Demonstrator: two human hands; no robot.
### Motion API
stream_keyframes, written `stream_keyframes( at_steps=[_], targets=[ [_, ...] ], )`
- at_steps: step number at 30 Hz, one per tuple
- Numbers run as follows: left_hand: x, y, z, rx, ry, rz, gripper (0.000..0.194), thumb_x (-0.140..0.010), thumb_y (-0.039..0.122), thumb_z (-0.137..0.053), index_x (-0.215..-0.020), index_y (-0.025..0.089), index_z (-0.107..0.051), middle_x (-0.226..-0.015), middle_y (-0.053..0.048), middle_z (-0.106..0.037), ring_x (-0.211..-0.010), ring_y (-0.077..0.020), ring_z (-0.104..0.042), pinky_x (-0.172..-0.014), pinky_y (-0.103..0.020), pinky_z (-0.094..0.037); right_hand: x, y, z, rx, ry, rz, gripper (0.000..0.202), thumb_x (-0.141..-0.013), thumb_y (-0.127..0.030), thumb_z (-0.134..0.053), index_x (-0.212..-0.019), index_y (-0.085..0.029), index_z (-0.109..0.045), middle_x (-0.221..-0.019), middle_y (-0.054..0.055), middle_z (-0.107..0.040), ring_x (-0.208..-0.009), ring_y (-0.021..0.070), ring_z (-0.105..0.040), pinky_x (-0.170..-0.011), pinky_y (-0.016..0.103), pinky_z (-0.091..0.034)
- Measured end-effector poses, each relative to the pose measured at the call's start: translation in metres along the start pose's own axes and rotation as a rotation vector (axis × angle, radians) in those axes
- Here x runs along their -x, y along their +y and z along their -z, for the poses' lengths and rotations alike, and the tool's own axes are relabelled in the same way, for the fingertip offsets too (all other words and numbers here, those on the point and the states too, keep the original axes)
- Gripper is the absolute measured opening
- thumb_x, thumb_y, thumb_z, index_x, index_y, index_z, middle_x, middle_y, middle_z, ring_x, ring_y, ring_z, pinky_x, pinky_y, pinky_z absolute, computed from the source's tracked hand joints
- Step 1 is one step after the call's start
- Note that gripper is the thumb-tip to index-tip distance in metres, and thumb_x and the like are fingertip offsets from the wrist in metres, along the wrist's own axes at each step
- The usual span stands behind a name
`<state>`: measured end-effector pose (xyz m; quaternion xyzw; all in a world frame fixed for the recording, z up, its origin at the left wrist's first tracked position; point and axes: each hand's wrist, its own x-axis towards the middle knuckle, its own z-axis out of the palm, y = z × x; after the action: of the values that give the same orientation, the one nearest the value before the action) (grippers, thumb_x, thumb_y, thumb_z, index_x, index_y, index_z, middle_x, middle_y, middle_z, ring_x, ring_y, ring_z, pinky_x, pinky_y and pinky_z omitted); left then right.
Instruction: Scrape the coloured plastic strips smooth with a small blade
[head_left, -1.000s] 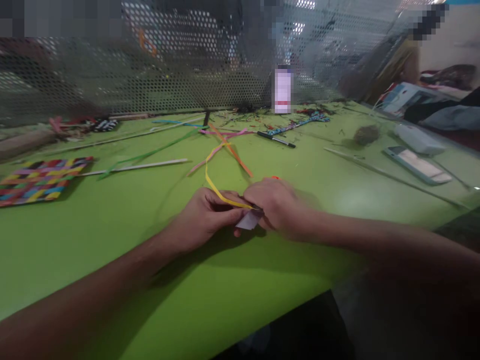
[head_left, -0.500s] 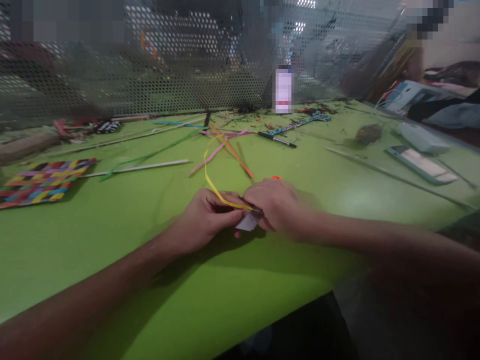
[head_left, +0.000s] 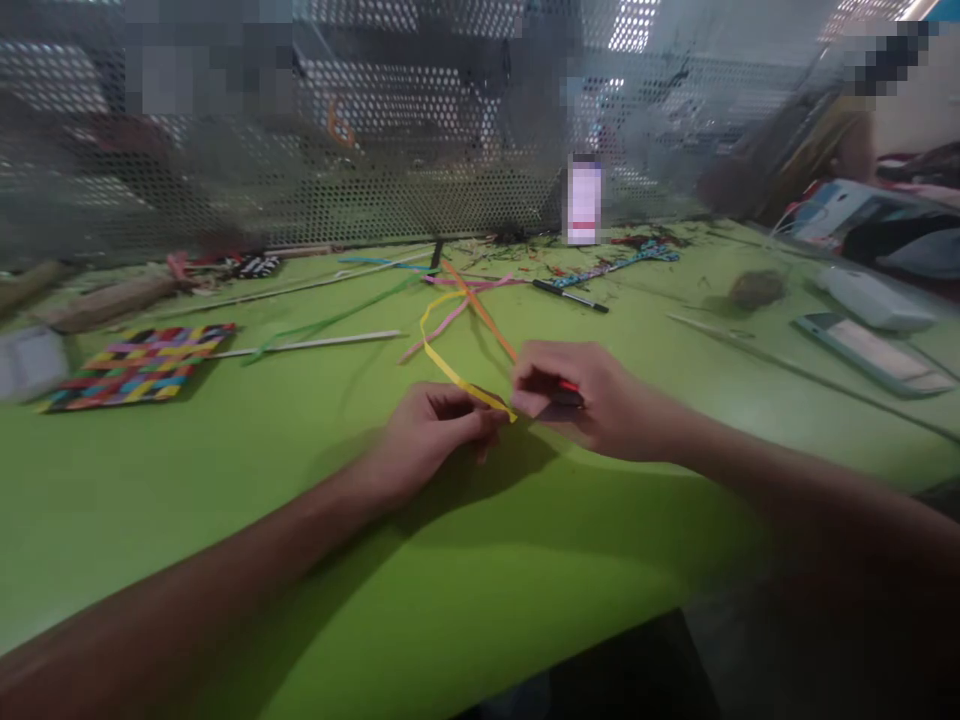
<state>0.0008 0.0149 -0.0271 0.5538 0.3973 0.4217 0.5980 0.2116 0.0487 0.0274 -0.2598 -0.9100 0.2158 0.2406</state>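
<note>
My left hand (head_left: 442, 430) is closed, pinching a narrow yellow strip (head_left: 442, 362) between thumb and fingers near one end. The strip's short tip points right past the fingertips, and its long part curves up and away over the table. Just to the right, my right hand (head_left: 592, 400) is curled around a small flat grey tool with a red part (head_left: 570, 386). Fingers cover most of that tool, so its exact kind is unclear. The right fingertips are close to the strip's tip, with a slight gap. Beyond the hands lie an orange strip (head_left: 487, 320) and a pink strip (head_left: 442, 332).
A woven colourful mat (head_left: 146, 365) lies left on the green table (head_left: 360, 620). A black pen (head_left: 570, 296), scraps and a phone (head_left: 584, 202) are by the perforated metal screen (head_left: 420, 170). On the right are a long thin stick (head_left: 795, 368) and a flat grey-green case (head_left: 870, 352).
My right hand has drawn back to the right from the strip's end, taking the flat grey tool with it. My left hand still pinches the yellow strip. The view has shifted slightly.
</note>
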Motion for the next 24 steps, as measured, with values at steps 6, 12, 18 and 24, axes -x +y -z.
stream_keyframes(
  at_steps=[6, 12, 18, 24],
  targets=[
    [0.001, 0.006, -0.002, -0.142, -0.033, 0.041, 0.023, -0.087, 0.030, -0.070, -0.074, 0.012, -0.075, -0.061, -0.001, -0.064, -0.055, -0.0083, -0.051, -0.054, -0.021, -0.036, 0.003, 0.001, -0.004, 0.005, -0.066, -0.003, 0.016, -0.093, -0.020, -0.058, -0.078, -0.014, -0.056, -0.072, -0.001, -0.055, -0.064, 0.0076, -0.040, -0.064, 0.022, -0.028],
    [0.002, 0.007, -0.001, -0.094, -0.077, 0.040, 0.017, -0.082, 0.028, -0.072, -0.078, 0.012, -0.077, -0.061, -0.001, -0.064, -0.053, -0.0086, -0.049, -0.052, -0.021, -0.035, 0.001, 0.003, -0.005, -0.076, -0.096, 0.036, 0.011, -0.087, -0.015, -0.062, -0.076, -0.013, -0.062, -0.070, -0.002, -0.057, -0.064, 0.0066, -0.045, -0.063, 0.020, -0.030],
    [0.003, 0.007, -0.001, -0.093, -0.087, 0.073, 0.018, -0.080, 0.031, -0.075, -0.075, 0.014, -0.078, -0.059, 0.000, -0.062, -0.052, -0.0083, -0.046, -0.051, -0.022, -0.031, 0.001, 0.006, -0.006, -0.100, -0.086, 0.063, 0.017, -0.089, -0.021, -0.064, -0.074, -0.013, -0.062, -0.070, -0.002, -0.056, -0.064, 0.0067, -0.045, -0.063, 0.021, -0.032],
    [0.002, 0.004, 0.004, -0.046, -0.130, 0.087, 0.014, -0.080, 0.028, -0.076, -0.080, 0.014, -0.080, -0.060, -0.001, -0.062, -0.053, -0.0087, -0.048, -0.052, -0.023, -0.033, 0.003, 0.009, -0.008, 0.039, -0.082, 0.175, 0.017, -0.090, -0.016, -0.057, -0.073, -0.015, -0.058, -0.071, -0.001, -0.055, -0.066, 0.0083, -0.045, -0.064, 0.022, -0.028]
  ],
)
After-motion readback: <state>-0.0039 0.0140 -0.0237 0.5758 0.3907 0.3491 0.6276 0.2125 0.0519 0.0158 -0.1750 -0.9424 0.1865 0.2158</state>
